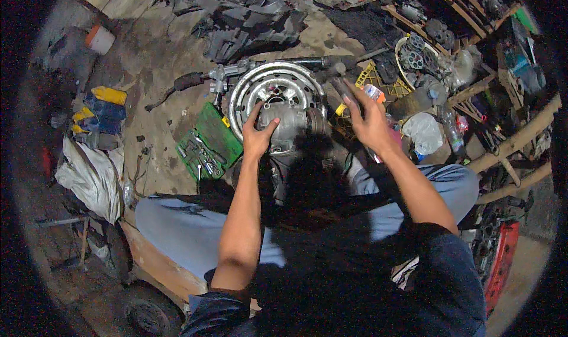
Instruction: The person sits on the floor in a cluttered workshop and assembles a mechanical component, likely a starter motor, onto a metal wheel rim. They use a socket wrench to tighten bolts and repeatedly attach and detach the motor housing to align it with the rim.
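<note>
While the left hand (258, 137) lies with thumb and fingers spread on the left part of a grey metal unit (285, 125), the right hand (374, 127) is off it, closed around what looks like a hammer (338, 70). How firmly the left one grips, I cannot tell.

The unit sits straight ahead of the person, on a silver wheel rim (244, 75); its long axis runs roughly left to right, with a grooved pulley (316, 123) at the right end. So the left hand is the nearer one — in contact — and the right hand is out past the pulley end, the hammer's head beyond the unit and to its right. How high that head is above the unit cannot be judged from overhead, and a dark shadow hides the unit's near right side.

Just left of the rim, an open green tool case (216, 127) holds wrenches; behind the rim stretches a long bar (228, 72) with a dark rubber boot. To the right are a yellow crate (367, 78), a clear plastic bag (423, 133) and a basin (399, 52) of round metal parts. Farther left, a white sack (92, 174) lies crumpled.
</note>
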Demonstrator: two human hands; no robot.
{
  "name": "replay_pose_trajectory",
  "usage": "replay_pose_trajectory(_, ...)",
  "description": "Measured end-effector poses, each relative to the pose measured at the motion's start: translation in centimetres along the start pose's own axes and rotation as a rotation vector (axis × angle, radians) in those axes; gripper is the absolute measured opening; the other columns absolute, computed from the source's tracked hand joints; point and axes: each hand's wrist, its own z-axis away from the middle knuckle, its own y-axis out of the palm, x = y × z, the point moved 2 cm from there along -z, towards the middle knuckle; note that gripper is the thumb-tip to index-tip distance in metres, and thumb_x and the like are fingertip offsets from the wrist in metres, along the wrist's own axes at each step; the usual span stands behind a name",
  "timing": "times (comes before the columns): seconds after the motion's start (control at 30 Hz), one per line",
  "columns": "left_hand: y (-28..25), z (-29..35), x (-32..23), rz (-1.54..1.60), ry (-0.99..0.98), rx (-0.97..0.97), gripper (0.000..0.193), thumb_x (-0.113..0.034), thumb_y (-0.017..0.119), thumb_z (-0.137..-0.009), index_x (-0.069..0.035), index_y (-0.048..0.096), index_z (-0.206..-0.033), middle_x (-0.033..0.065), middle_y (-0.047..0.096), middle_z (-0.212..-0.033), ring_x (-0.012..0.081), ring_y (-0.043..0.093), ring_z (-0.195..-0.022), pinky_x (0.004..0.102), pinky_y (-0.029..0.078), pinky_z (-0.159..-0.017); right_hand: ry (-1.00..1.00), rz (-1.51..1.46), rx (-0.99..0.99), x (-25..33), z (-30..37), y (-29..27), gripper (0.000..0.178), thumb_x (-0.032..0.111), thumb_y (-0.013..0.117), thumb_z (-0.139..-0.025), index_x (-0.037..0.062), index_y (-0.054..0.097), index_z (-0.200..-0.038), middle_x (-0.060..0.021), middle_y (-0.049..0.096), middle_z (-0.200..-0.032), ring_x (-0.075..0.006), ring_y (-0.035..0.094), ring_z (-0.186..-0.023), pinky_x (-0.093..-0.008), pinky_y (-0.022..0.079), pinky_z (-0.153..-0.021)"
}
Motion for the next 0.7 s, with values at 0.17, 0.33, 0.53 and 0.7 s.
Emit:
replay_pose_trajectory(0.17,0.6,0.7,0.8,-0.009,0.185,-0.027,0.061,-0.010,0.080,-0.075,-0.002,0.058,-0.131,0.0178,0.058,-0.136,0.0288,0.050,-0.131,0.0388,0.036,-0.111,-0.025,0.108,0.218,2.8,-2.7,-3.8,0.046,0.020,0.058,-0.096,0.0196,0.051,-0.142,-0.0282,0.067,-0.099,-0.0428,0.067,-0.090,-0.0447,0.052,-0.083)
replay_pose_trajectory(0.33,0.5,1.6,0.7,0.039,0.186,-0.069,0.055,-0.007,0.077,-0.074,-0.001,0.060,-0.126,0.0157,0.058,-0.136,0.0284,0.049,-0.132,0.0395,0.034,-0.112,-0.050,0.292,0.297,-2.1,-1.6,-1.1,0.040,0.027,0.058,-0.095,0.0279,0.058,-0.135,-0.0219,0.063,-0.067,-0.0410,0.064,-0.062,-0.0520,0.050,-0.058)
replay_pose_trajectory(0.53,0.5,2.2,1.2,0.015,0.172,-0.093,0.052,-0.007,0.076,-0.077,0.000,0.060,-0.126,0.0161,0.058,-0.137,0.0274,0.050,-0.132,0.0395,0.032,-0.113,-0.122,0.286,0.380,-4.5,1.1,2.7,0.051,0.022,0.059,-0.093,0.0284,0.049,-0.142,-0.0163,0.060,-0.065,-0.0362,0.063,-0.058,-0.0485,0.048,-0.051)
replay_pose_trajectory(0.7,0.7,2.3,0.6,0.015,0.151,-0.099,0.051,-0.006,0.075,-0.078,0.000,0.060,-0.127,0.0159,0.057,-0.138,0.0274,0.050,-0.132,0.0392,0.032,-0.113,-0.186,0.223,0.456,-1.8,0.4,2.0,0.066,0.021,0.061,-0.089,0.0334,0.037,-0.149,-0.0141,0.062,-0.076,-0.0346,0.066,-0.069,-0.0480,0.051,-0.058)
